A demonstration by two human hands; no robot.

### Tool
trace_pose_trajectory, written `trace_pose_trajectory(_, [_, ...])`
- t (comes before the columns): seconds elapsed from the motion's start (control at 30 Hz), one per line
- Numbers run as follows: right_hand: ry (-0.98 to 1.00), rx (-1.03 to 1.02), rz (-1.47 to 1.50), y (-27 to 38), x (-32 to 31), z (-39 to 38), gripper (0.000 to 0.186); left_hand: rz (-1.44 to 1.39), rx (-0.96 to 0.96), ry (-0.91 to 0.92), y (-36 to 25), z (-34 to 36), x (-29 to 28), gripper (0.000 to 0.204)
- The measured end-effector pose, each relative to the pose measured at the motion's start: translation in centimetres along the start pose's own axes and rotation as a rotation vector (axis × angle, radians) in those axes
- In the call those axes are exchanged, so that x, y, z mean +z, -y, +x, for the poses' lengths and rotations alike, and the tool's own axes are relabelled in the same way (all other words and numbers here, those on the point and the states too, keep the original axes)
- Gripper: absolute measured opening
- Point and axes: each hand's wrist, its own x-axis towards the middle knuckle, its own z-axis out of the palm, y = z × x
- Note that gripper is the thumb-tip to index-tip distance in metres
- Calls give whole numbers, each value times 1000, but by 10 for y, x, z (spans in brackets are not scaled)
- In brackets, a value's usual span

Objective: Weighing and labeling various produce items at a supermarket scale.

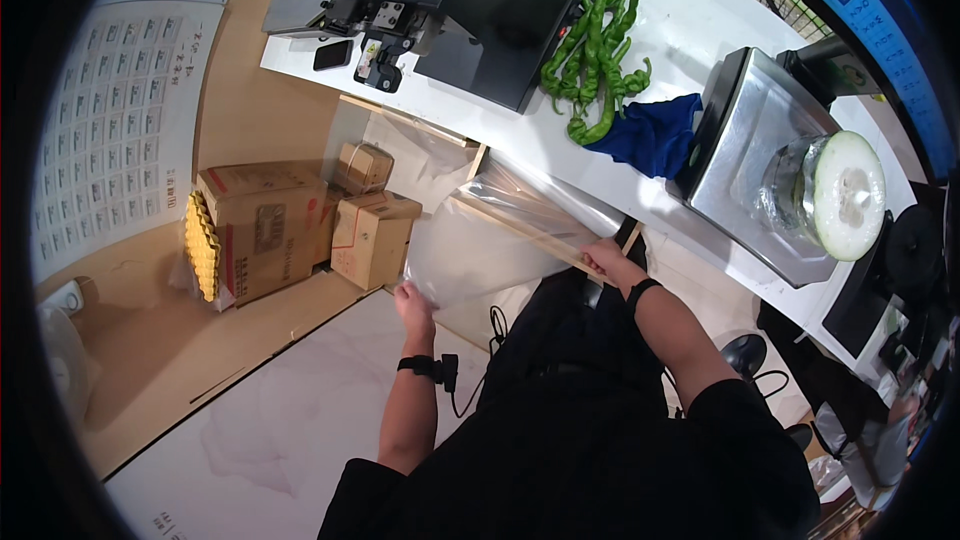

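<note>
My left hand (pixel 415 308) pinches the edge of a clear plastic bag (pixel 480 258), low beside the cardboard boxes. The bag stretches up and right to an open drawer (pixel 530 223) under the white table, where more clear plastic lies. My right hand (pixel 605 260) is closed at the right end of the drawer's pale wooden front edge, its fingers curled over it. Whether it also grips some of the plastic I cannot tell.
Green peppers (pixel 598 60) and a blue cloth (pixel 650 137) lie on the table between a black machine (pixel 500 15) and a steel scale (pixel 750 160). A cut winter melon (pixel 850 195) in plastic rests on the scale. Cardboard boxes (pixel 270 230) stand at left.
</note>
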Motion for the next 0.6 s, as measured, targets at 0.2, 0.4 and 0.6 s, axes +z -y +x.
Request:
trace_pose_trajectory(0.2, [110, 39, -25, -4, 9, 3, 24, 920, 78, 684, -66, -41, 1, 62])
trace_pose_trajectory(0.4, [73, -130, -240, -10, 21, 8, 22, 1044, 97, 1142, -62, -54, -13, 47])
trace_pose_trajectory(0.6, [-118, -392, -637, -38, 29, 47, 24, 902, 80, 1118, -89, -60, -14, 38])
